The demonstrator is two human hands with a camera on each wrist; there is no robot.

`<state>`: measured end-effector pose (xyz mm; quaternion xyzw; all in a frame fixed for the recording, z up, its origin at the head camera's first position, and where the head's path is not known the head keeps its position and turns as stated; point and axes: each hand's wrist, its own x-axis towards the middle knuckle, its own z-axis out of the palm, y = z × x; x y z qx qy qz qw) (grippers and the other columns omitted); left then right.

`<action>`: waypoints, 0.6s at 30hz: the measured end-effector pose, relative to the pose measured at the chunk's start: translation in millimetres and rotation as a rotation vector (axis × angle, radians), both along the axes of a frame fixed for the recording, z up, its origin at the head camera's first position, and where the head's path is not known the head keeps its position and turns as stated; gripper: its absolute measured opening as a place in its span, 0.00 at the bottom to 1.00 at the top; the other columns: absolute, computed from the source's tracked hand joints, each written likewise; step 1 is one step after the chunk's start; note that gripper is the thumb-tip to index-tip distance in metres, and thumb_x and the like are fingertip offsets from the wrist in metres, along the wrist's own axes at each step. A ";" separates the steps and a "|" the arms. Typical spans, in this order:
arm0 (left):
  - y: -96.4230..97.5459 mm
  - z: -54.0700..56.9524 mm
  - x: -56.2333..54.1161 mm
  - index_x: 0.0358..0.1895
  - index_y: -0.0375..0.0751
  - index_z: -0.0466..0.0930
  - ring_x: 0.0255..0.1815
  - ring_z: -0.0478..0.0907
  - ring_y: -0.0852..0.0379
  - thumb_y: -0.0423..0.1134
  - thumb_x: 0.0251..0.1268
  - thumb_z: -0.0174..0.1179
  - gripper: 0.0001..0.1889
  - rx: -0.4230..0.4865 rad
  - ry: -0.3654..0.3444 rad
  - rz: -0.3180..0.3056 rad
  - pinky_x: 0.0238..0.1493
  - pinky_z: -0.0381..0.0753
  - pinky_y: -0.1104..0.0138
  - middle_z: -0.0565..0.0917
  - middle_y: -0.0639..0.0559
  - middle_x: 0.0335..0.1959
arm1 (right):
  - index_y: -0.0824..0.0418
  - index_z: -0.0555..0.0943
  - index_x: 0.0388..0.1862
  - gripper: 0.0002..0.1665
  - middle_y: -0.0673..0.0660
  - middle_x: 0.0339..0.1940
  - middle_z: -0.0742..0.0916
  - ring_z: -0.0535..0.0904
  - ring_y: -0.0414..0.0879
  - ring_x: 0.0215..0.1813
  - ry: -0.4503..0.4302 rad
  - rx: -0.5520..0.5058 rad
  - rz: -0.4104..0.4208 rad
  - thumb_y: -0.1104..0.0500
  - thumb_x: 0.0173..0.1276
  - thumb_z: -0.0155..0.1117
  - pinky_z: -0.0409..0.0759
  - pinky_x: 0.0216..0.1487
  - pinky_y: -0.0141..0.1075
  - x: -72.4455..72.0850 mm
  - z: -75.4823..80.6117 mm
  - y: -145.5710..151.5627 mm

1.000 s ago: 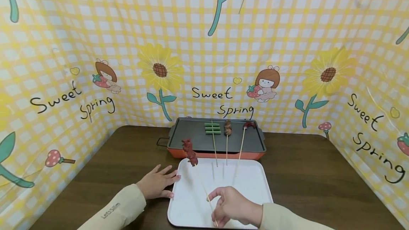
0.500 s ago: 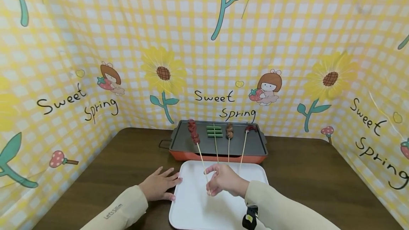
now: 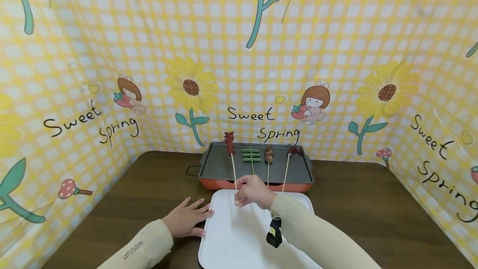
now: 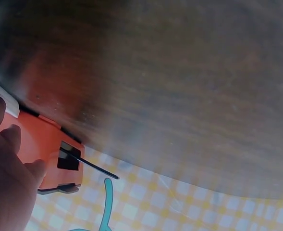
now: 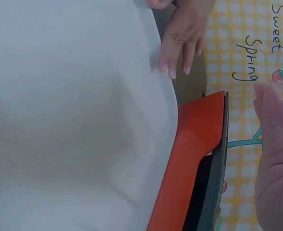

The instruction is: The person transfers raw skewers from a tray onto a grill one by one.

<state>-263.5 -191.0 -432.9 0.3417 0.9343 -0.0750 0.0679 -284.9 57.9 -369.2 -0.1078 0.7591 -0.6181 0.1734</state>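
Observation:
In the head view, my right hand (image 3: 255, 191) pinches the bare stick of a red meat skewer (image 3: 229, 145) between thumb and fingers. The skewer points away from me, its meat over the left back part of the grill's dark plate (image 3: 216, 170). My left hand (image 3: 186, 219) lies with fingers spread at the left edge of a white tray (image 3: 220, 248). The right wrist view shows the left fingers (image 5: 182, 38) at the tray's rim; my right hand (image 5: 276, 163) is at its right side, the skewer out of sight there.
On the orange grill (image 3: 220, 184) lie a green vegetable skewer (image 3: 251, 155), a brown meat skewer (image 3: 269, 155) and a dark red curled skewer (image 3: 294, 152), sticks toward me. A wire handle (image 3: 191, 170) juts from its left side. A yellow checked cloth (image 3: 239, 74) hangs behind the brown table (image 3: 358, 211).
My right hand has moved forward from above the tray toward the grill, carrying the red meat skewer until its meat came over the plate. The left hand has stayed at the tray's edge.

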 end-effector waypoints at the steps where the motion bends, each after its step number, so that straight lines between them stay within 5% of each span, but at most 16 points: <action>1: 0.2 0.4 0.0 0.69 0.50 0.69 0.72 0.58 0.44 0.65 0.62 0.51 0.35 -0.004 0.004 -0.003 0.66 0.54 0.42 0.69 0.50 0.69 | 0.78 0.70 0.58 0.25 0.61 0.25 0.85 0.81 0.43 0.22 -0.001 0.000 -0.006 0.77 0.60 0.60 0.83 0.30 0.38 -1.5 1.5 -1.7; 18: 0.0 -0.7 0.0 0.69 0.50 0.69 0.72 0.59 0.46 0.65 0.62 0.50 0.35 -0.013 0.025 -0.023 0.67 0.56 0.45 0.69 0.50 0.69 | 0.78 0.71 0.57 0.24 0.64 0.29 0.85 0.80 0.42 0.22 -0.068 -0.008 -0.036 0.77 0.61 0.59 0.83 0.30 0.35 -13.5 -2.0 -10.7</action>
